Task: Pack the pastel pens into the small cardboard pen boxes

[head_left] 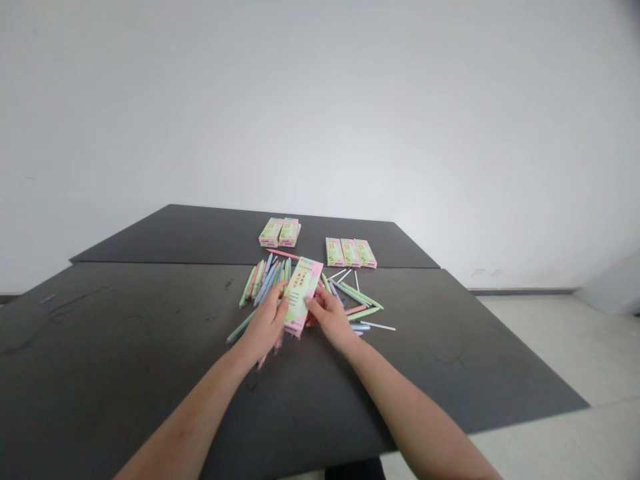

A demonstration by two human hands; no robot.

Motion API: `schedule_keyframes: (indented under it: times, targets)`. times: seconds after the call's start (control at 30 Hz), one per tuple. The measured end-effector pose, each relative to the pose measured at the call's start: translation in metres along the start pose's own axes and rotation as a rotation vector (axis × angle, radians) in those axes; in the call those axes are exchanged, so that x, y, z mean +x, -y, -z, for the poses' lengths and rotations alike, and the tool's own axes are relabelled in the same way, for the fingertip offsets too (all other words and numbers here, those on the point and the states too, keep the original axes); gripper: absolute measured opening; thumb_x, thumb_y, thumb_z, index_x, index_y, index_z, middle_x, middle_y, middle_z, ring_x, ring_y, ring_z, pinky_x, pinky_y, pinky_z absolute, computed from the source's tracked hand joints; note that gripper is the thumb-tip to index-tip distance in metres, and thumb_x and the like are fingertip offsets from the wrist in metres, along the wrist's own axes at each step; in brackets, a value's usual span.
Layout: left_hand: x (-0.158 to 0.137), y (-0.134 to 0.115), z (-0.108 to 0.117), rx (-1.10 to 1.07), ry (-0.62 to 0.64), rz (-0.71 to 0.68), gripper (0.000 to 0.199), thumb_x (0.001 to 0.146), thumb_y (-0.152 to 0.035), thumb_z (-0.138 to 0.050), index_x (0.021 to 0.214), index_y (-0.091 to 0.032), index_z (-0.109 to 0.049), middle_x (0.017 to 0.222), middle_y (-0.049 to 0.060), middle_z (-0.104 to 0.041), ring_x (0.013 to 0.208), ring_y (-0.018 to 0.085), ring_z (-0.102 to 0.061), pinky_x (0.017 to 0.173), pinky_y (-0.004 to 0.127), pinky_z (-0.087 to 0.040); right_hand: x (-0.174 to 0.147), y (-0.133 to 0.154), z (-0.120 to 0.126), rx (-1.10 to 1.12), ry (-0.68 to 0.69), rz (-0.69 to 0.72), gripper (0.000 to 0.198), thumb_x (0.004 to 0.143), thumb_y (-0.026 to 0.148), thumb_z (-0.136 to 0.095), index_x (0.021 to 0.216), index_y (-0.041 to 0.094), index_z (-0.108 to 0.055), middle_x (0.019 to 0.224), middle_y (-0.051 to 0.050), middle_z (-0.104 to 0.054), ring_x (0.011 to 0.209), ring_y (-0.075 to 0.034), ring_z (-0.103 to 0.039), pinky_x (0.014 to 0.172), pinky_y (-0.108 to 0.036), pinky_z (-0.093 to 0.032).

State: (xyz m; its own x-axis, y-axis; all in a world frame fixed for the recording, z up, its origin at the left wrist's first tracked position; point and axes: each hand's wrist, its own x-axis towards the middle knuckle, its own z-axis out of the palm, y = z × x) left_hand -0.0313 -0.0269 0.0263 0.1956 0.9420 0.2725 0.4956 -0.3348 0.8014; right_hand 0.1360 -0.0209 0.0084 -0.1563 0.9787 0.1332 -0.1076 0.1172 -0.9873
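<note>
Between both hands I hold a flat pink and green cardboard box (303, 293) with printed lettering, tilted slightly to the right. My left hand (269, 315) grips its left edge with the thumb on the front. My right hand (329, 315) closes on its lower right edge, thumb also on the front. Around and beneath the box lie loose pastel pens (267, 280) in blue, green and pink on the left. To the right more green and pink pens (357, 293) lie crossed, with thin white sticks (379, 326) among them.
Two stacks of similar boxes (279, 231) stand at the back middle. Three more boxes (351, 253) lie side by side, a little right of them. All rest on a dark table (150, 320) with a seam across it. A pale wall (320, 107) rises behind.
</note>
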Motion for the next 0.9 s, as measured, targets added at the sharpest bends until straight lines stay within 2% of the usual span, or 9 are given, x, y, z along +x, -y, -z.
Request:
schedule_keyframes:
  times: [0.1,0.17,0.33,0.5,0.7,0.9]
  targets:
    - [-0.003,-0.002,0.0,-0.075,0.061,0.047,0.046,0.097,-0.048,-0.03,0.135,-0.021,-0.037,0.104,0.007,-0.065,0.045,0.01,-0.051,0.045,0.026,-0.046,0.001,-0.001,0.002,0.004,0.001,0.005,0.04,0.081,0.049,-0.065,0.108,0.019,-0.06,0.064,0.002,-0.06,0.05,-0.012,-0.053,0.048,-0.025,-0.047]
    - [-0.004,-0.003,0.001,-0.078,0.061,0.044,0.048,0.097,-0.049,-0.031,0.135,-0.022,-0.038,0.103,0.006,-0.065,0.043,0.009,-0.05,0.044,0.025,-0.045,0.001,0.0,0.004,0.005,0.004,0.004,0.04,0.081,0.049,-0.064,0.107,0.019,-0.06,0.064,0.002,-0.06,0.05,-0.012,-0.053,0.048,-0.025,-0.047]
    - [0.0,-0.001,0.004,0.033,-0.006,-0.008,0.045,0.097,-0.047,-0.032,0.129,-0.019,-0.047,0.096,0.005,-0.066,0.074,0.018,-0.065,0.069,0.031,-0.053,0.002,0.005,0.009,0.017,-0.015,-0.01,0.043,0.078,0.049,-0.066,0.107,0.018,-0.058,0.062,0.003,-0.059,0.048,-0.012,-0.053,0.046,-0.024,-0.045]
    - [0.004,0.007,0.005,0.131,-0.065,-0.031,0.041,0.096,-0.039,-0.034,0.127,-0.015,-0.048,0.105,0.009,-0.065,0.097,0.022,-0.064,0.09,0.039,-0.049,0.005,0.015,0.021,-0.028,-0.117,-0.04,0.04,0.074,0.045,-0.069,0.099,0.016,-0.059,0.056,0.005,-0.056,0.043,-0.008,-0.046,0.041,-0.021,-0.035]
    - [0.004,0.017,0.005,0.245,-0.073,-0.007,0.042,0.091,-0.028,-0.04,0.13,-0.014,-0.045,0.111,0.011,-0.063,0.095,0.021,-0.064,0.093,0.039,-0.048,0.019,0.027,0.039,-0.067,-0.225,-0.073,0.04,0.07,0.044,-0.07,0.095,0.015,-0.059,0.048,0.008,-0.049,0.038,-0.007,-0.039,0.037,-0.02,-0.028]
    - [0.001,0.005,0.007,0.413,-0.021,0.035,0.043,0.092,-0.023,-0.034,0.131,-0.012,-0.046,0.114,0.014,-0.06,0.095,0.024,-0.063,0.089,0.041,-0.048,0.059,0.037,0.061,-0.273,-0.257,-0.091,0.021,0.075,0.033,-0.065,0.085,0.016,-0.059,0.049,0.006,-0.05,0.039,-0.007,-0.041,0.038,-0.019,-0.031]
